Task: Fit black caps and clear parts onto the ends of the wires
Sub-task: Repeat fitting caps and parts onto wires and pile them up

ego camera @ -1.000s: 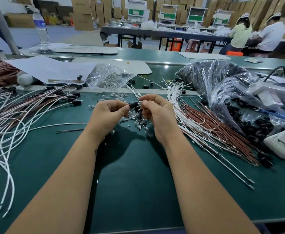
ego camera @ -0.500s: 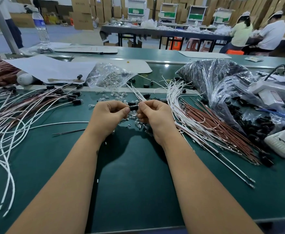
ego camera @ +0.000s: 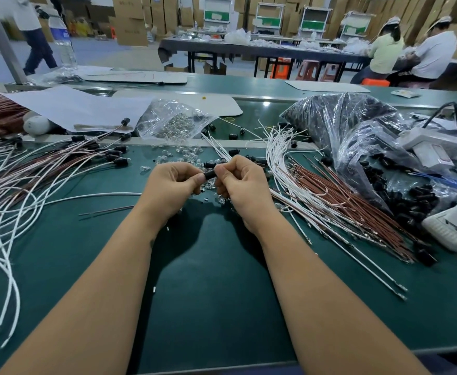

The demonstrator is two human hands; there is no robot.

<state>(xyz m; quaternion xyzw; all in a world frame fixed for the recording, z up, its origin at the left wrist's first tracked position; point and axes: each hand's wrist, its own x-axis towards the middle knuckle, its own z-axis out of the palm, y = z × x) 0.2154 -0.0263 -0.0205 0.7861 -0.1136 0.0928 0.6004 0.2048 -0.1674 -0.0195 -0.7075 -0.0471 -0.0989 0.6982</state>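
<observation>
Black cap (ego camera: 209, 174) lies sideways between both hands, long axis left-right. Left hand (ego camera: 172, 185) and right hand (ego camera: 239, 182) pinch opposite ends; wire possibly hidden inside.

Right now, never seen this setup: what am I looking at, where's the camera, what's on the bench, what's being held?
There is no machine here: a person is working with two bare hands. The one camera sits on that person's head and looks forward and down, so both forearms reach in from the bottom edge.

The left hand and the right hand meet at the middle and together pinch a small black cap.

They work over a green bench. On it lie finished wires with caps at the left, bare white and brown wires at the right, a small bag of clear parts behind the hands and a big bag of black caps at the right. Other workers sit at a table far behind.
</observation>
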